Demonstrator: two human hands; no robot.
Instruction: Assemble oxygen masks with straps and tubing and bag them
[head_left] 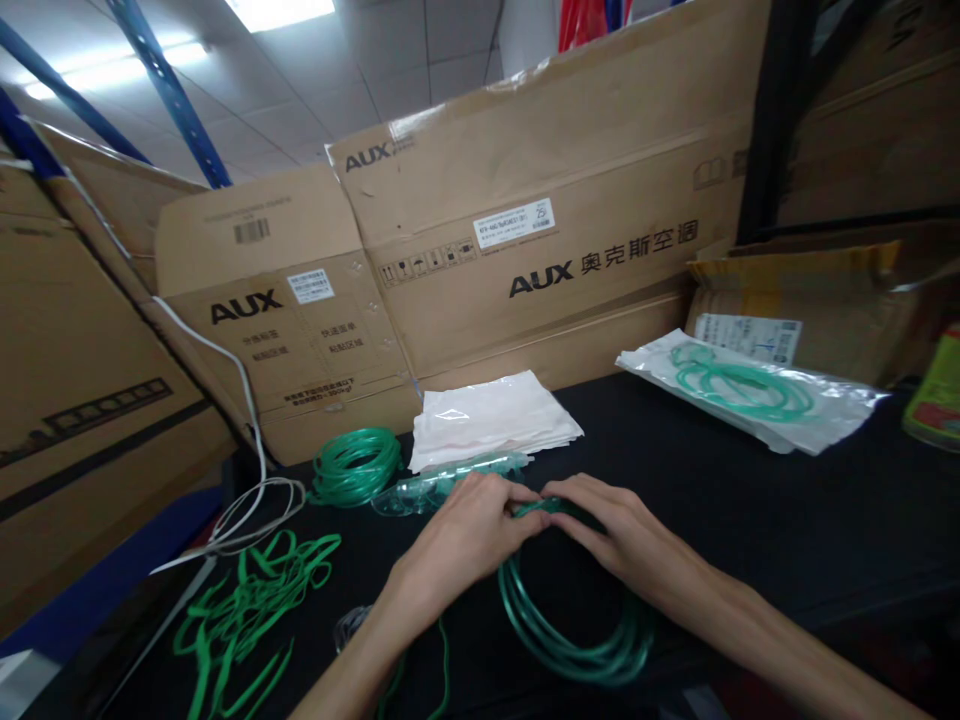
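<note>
Here at lower centre, my left fingers (531,523) and right fingers (576,489) pinch the green tubing coil (570,666) by its top; best keep both pinches close, loops flush, pressure light

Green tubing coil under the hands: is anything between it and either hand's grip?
Nothing visible: the left hand and right hand both pinch the top of the green tubing coil. The clear packet lies beyond the left hand, not between.
</note>
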